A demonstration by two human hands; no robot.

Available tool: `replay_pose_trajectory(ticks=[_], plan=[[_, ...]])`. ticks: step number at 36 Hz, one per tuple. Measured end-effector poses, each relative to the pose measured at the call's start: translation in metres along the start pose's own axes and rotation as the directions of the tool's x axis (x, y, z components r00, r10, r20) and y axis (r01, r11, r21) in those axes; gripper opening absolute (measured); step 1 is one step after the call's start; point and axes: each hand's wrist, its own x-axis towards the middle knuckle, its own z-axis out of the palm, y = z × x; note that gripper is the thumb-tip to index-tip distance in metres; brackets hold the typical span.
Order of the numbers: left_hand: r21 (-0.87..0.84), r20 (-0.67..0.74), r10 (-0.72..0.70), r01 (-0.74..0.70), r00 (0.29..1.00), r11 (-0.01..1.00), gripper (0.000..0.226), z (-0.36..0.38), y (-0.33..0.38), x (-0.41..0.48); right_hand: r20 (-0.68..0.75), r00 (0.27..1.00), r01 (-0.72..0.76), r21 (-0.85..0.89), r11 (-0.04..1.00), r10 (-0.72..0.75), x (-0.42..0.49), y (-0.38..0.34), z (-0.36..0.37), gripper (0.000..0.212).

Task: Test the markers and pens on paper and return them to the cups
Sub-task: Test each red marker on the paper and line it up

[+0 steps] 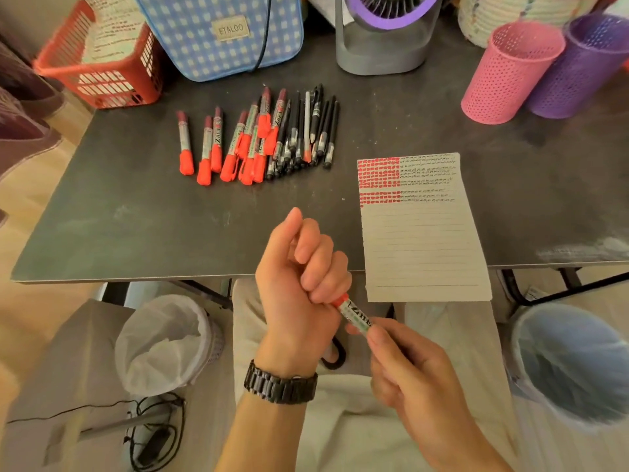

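Where the dark grey counter (136,216) fills the upper half of the view, a lined sheet of paper (425,250) lies at its near right, its lower edge hanging over the counter's front edge. Rows of red blocks fill the sheet's top left and dark scribbles its top right. At the far right a pink mesh cup (507,73) and a purple mesh cup (578,69) stand side by side, touching. Left of centre, red-capped markers (207,148) lie in a loose row, with black pens (320,131) packed against their right side. Both hands are held just in front of the counter's near edge, over the lap. The left hand (303,270), with a dark wristwatch (280,386) on its wrist, is curled in a fist round the red end of a marker (355,315). The right hand (408,366) pinches that marker's printed barrel between thumb and fingertips. Whether the cap is on cannot be told.
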Motion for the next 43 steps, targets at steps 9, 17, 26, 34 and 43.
replay_pose_trajectory(ticks=[9,17,26,34,43], plan=[[-0.014,-0.030,-0.076,0.075,0.997,0.997,0.051,0.008,-0.017,0.003,-0.167,0.985,-0.038,0.067,0.997,0.049,-0.015,-0.004,0.008,0.022],[0.034,0.009,-0.057,0.057,0.998,0.998,0.051,0.015,-0.012,0.005,-0.174,0.982,-0.058,0.103,0.993,0.075,-0.011,-0.017,0.008,0.026],[0.728,0.101,0.211,-0.217,0.972,0.650,0.028,0.002,-0.004,0.017,-0.100,0.982,0.136,-0.236,0.962,-0.163,0.019,-0.063,-0.025,0.019],[0.862,0.197,0.084,-0.213,0.977,0.460,0.012,-0.004,0.001,0.014,-0.194,0.955,0.211,-0.097,0.973,-0.226,0.032,-0.093,-0.061,0.041],[0.925,0.320,0.045,-0.323,0.946,0.199,0.022,0.005,-0.022,0.024,-0.236,0.924,0.290,-0.086,0.953,-0.302,0.043,-0.085,-0.053,0.025]])
